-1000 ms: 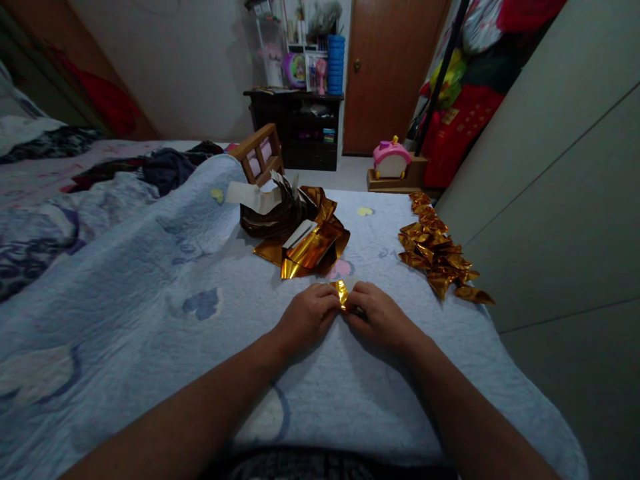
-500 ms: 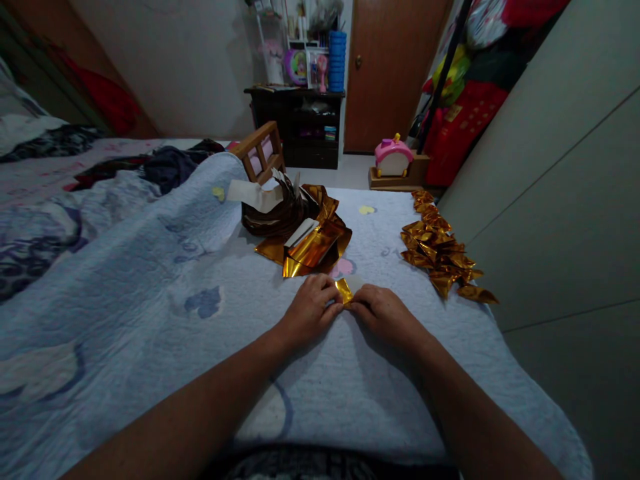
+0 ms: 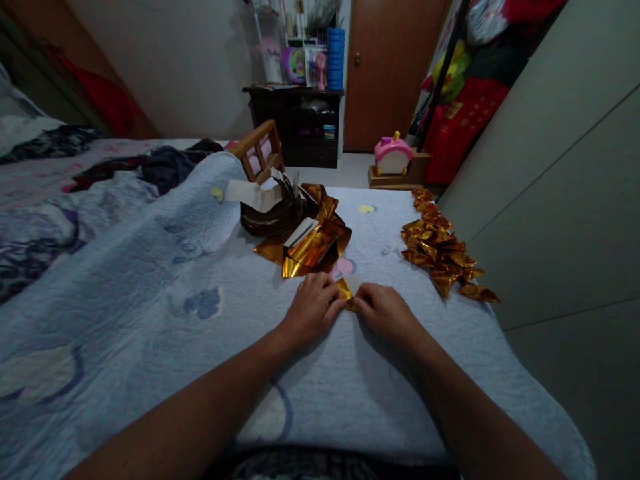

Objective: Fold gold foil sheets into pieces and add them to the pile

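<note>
A small piece of gold foil paper [image 3: 345, 291] lies on the pale blue quilt [image 3: 165, 313] between my two hands. My left hand [image 3: 313, 308] has its fingers curled and pinches the paper's left edge. My right hand [image 3: 385, 310] is closed on the paper's right side, pressing it to the quilt. Most of the paper is hidden under my fingers. Just beyond my hands lies a stack of unfolded gold foil sheets [image 3: 313, 245].
A row of several folded gold pieces [image 3: 440, 250] runs along the quilt's right edge beside a grey wardrobe [image 3: 560, 173]. A dark basket of foil [image 3: 275, 210] stands behind the sheets. Crumpled bedding [image 3: 65, 180] lies left. A wooden chair [image 3: 260, 153], a dark shelf [image 3: 305, 127] and a door [image 3: 390, 67] are beyond.
Both hands have shifted slightly up the quilt with the gold paper. The paper now lies flatter between the fingertips, less raised than a second ago.
</note>
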`<action>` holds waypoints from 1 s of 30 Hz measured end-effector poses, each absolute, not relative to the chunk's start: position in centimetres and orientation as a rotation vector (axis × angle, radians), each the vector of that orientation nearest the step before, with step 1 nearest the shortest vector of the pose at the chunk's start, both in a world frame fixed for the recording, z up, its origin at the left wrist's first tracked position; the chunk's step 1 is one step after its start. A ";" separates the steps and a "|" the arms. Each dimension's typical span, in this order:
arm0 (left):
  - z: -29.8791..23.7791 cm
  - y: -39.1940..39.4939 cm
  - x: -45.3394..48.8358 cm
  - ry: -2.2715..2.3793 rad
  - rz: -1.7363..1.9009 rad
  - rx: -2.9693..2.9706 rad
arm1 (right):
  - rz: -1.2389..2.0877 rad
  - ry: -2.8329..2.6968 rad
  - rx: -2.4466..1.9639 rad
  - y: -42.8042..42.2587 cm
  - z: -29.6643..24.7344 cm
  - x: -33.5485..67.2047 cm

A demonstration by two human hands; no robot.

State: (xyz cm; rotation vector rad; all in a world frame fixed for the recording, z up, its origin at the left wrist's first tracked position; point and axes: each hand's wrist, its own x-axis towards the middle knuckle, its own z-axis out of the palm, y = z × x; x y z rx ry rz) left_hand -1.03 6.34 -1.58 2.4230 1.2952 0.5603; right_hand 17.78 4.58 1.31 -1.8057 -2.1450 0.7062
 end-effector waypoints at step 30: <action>-1.0 6.1 -0.5 1.372 0.544 2.368 | 0.564 -2.280 -2.060 4.5 2.4 16.8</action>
